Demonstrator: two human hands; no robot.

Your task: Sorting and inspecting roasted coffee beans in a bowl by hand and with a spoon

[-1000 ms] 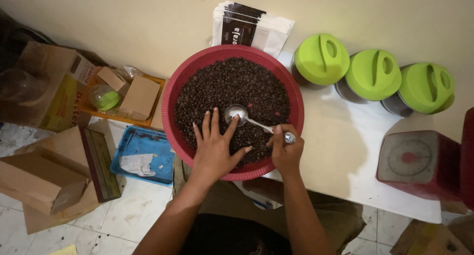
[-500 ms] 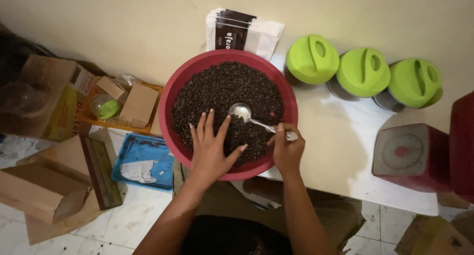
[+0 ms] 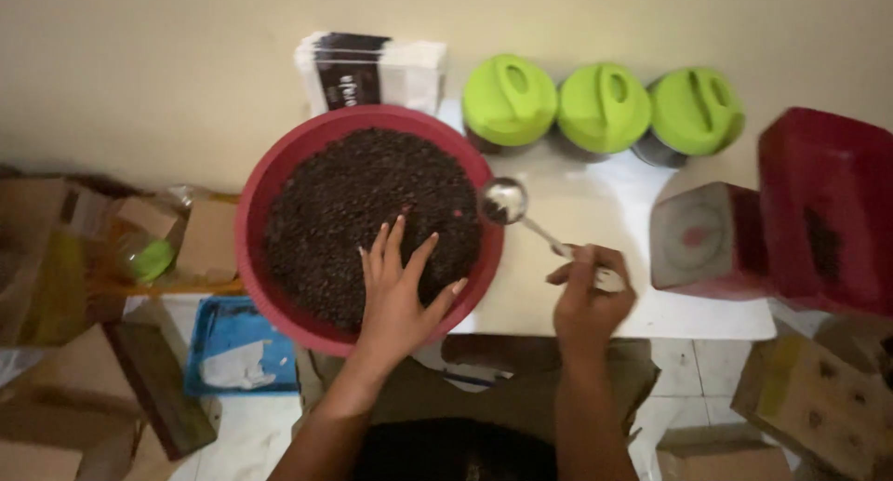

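1. The fingers (image 3: 400,244) of the left hand (image 3: 398,290) are being spread wide and laid flat on the dark coffee beans (image 3: 363,216) at about 5 o'clock in the red basin (image 3: 270,179).
2. A metal spoon (image 3: 535,228) is being pinched by its handle in the closed fingers of the right hand (image 3: 588,295).
3. The spoon's bowl is being held just outside the basin's rim at 3 o'clock, over the white table (image 3: 595,211).
4. Three green-lidded jars (image 3: 603,109) are being seen at 1 o'clock from the basin, a red kitchen scale (image 3: 707,239) at 3 o'clock, and stacked pouches (image 3: 372,72) at 12 o'clock.
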